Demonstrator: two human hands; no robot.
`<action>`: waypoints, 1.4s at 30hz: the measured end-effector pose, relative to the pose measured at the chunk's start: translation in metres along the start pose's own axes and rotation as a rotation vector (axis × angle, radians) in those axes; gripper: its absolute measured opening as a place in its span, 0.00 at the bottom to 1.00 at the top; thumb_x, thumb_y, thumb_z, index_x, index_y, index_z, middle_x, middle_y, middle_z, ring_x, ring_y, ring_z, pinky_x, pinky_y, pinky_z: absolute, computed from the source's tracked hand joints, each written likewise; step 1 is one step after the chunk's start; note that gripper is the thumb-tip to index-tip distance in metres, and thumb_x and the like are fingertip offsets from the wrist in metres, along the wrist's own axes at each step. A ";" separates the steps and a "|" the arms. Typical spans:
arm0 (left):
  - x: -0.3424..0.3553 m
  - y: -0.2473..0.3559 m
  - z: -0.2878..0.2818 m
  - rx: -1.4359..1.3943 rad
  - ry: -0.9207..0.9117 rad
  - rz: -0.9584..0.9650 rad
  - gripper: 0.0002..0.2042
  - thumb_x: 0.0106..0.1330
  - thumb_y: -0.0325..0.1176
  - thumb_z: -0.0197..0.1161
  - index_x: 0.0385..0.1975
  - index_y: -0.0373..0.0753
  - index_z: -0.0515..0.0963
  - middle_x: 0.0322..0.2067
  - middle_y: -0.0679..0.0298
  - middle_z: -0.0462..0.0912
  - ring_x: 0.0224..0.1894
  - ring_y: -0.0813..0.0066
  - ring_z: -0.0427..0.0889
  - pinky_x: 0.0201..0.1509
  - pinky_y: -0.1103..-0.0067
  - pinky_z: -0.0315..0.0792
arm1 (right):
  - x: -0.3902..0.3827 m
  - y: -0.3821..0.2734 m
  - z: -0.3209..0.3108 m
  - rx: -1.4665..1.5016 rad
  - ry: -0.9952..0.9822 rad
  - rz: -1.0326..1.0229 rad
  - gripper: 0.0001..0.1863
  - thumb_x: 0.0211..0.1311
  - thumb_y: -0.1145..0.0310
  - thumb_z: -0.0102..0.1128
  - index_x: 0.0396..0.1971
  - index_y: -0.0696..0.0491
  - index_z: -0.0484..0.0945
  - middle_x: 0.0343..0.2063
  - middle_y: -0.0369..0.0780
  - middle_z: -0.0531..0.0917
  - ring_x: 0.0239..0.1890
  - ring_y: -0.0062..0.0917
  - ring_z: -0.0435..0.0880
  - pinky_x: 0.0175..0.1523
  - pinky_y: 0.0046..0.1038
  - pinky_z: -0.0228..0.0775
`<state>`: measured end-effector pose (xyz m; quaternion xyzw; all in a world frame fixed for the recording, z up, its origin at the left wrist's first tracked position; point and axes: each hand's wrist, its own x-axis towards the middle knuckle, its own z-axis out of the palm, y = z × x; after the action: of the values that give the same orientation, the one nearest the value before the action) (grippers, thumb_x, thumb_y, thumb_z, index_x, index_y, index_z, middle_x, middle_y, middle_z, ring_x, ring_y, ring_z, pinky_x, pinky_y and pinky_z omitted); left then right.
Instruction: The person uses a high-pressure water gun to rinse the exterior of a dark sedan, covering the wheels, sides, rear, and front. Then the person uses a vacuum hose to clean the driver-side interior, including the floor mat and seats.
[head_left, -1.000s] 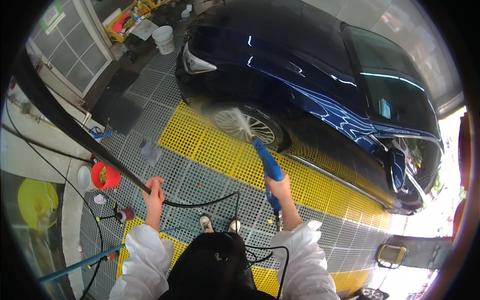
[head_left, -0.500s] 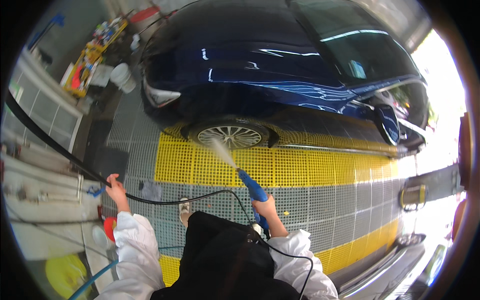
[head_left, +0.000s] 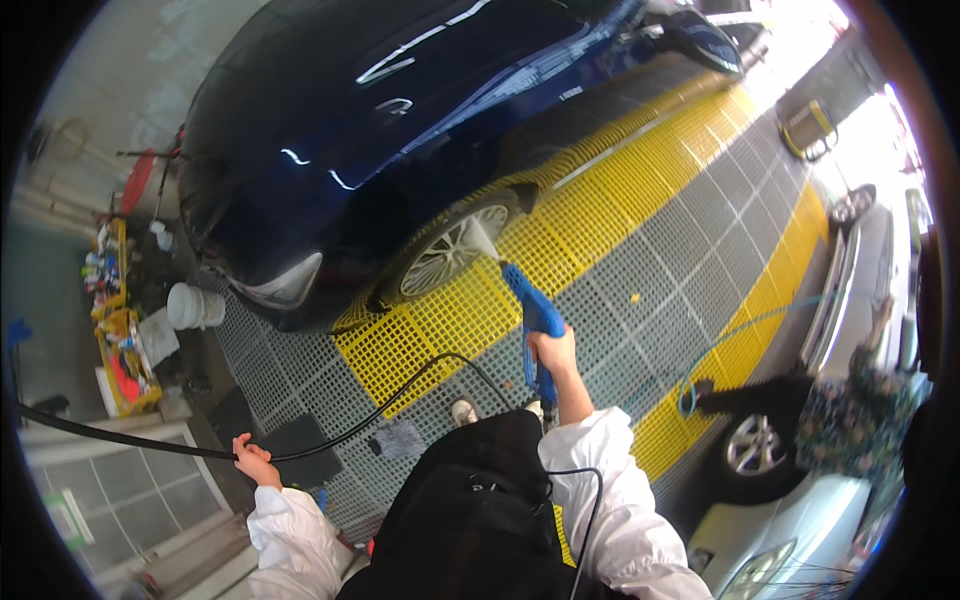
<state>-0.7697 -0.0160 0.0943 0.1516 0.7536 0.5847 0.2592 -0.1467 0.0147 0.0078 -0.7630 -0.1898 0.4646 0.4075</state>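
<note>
In my right hand (head_left: 555, 352) is a blue spray gun (head_left: 530, 300), its white spray striking the spoked front wheel (head_left: 438, 262) of a dark blue car (head_left: 300, 190). My left hand (head_left: 257, 460) grips a thick black hose (head_left: 140, 442) at the lower left, which arches across toward my body. A grey cloth (head_left: 397, 440) lies on the grating near my feet.
At left stand yellow shelving (head_left: 118, 310) with bottles, a white bucket (head_left: 188, 308) and a glazed door (head_left: 110, 500). Another person (head_left: 848, 420) in a floral top is beside a silver car (head_left: 775, 540) with a light blue hose (head_left: 688, 398). Grey and yellow grating (head_left: 670, 300) covers the floor.
My view has swung, bringing the other person and silver car into sight. The spray has shifted rightward on the wheel. Both hands still hold gun and hose.
</note>
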 end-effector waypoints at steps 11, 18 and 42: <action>0.057 0.026 0.032 0.020 -0.265 -0.062 0.16 0.73 0.47 0.52 0.33 0.40 0.77 0.13 0.73 0.58 0.13 0.83 0.54 0.16 0.82 0.49 | 0.027 0.031 0.044 -0.018 0.155 0.086 0.18 0.48 0.66 0.61 0.40 0.56 0.83 0.28 0.47 0.86 0.33 0.36 0.87 0.42 0.34 0.76; 0.054 0.017 0.045 0.057 -0.361 -0.052 0.16 0.74 0.47 0.50 0.35 0.40 0.76 0.13 0.73 0.57 0.12 0.83 0.53 0.15 0.82 0.48 | 0.074 0.068 0.044 -0.042 0.091 0.190 0.17 0.44 0.69 0.60 0.38 0.56 0.83 0.33 0.50 0.86 0.40 0.39 0.87 0.48 0.35 0.76; 0.024 0.014 0.029 0.058 -0.366 0.021 0.17 0.74 0.48 0.50 0.34 0.40 0.75 0.13 0.75 0.58 0.14 0.85 0.52 0.17 0.83 0.49 | -0.034 0.090 0.105 -0.296 -0.307 -0.049 0.29 0.44 0.70 0.57 0.53 0.47 0.80 0.41 0.50 0.85 0.47 0.44 0.83 0.54 0.37 0.74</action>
<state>-0.7738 0.0237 0.0978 0.2707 0.7089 0.5280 0.3812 -0.2618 -0.0148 -0.0701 -0.7299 -0.3341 0.5324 0.2687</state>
